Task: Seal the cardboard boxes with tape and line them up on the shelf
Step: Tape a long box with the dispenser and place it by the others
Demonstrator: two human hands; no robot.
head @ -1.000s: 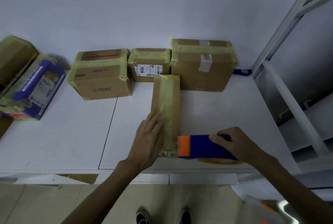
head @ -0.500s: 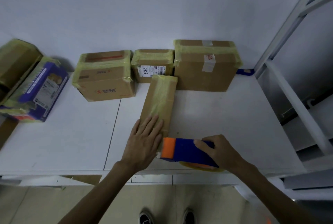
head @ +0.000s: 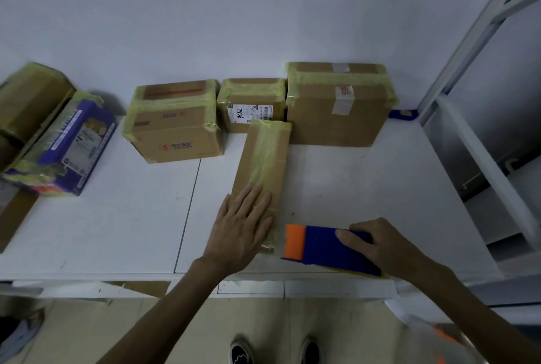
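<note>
Left hand [head: 243, 226] flat on long, tape-wrinkled cardboard box [head: 263, 170].

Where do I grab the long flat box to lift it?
Span its narrow width near mid-length, coming from above: the long flat box lies flat with both long edges free. Its far end is close to the labelled box, and the left hand presses the near end.

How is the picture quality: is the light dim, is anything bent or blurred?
Head view: dim, bluish light; the lens slants the shelf frame at right; the bottom right corner is blurred; the purple box casts a soft shadow behind.
</note>
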